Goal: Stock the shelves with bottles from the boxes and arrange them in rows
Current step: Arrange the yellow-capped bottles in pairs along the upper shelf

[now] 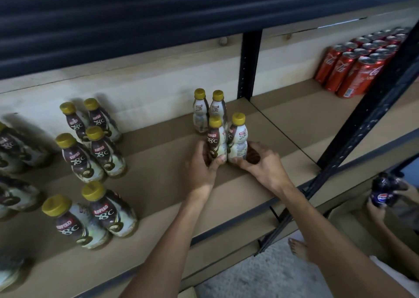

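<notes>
Placement step: your left hand [201, 165] curls round the base of the first bottle [215, 140], and your right hand [260, 164] round the second bottle [238, 139]. Both appear to rest on the shelf [158, 161], left of the black post [249, 64], directly before the rear pair [208, 110]. Next, release squarely, keeping the row straight.

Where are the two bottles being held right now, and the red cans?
Left held bottle [213, 140]: head view, on its brown front label.
Right held bottle [240, 137]: head view, on its pale label.
Red cans [358, 77]: head view, on the side of the frontmost can.
</notes>
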